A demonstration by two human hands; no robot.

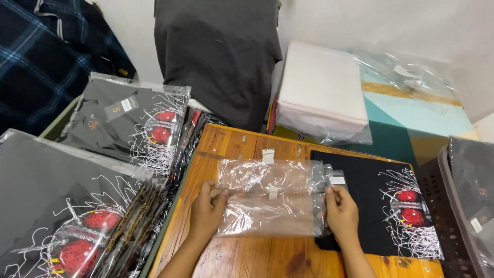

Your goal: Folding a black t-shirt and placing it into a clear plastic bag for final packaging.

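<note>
Both hands pinch a clear plastic bag (pixel 270 198) flat on the wooden table (pixel 242 257): left hand (pixel 207 208) on its left edge, right hand (pixel 340 210) on its right edge, over a folded black shirt (pixel 381 206). Bare wood lies open below the bag.

Wooden table (pixel 242 257) — bearing a clear plastic bag (pixel 270 198) and folded black shirt (pixel 381 206).
</note>
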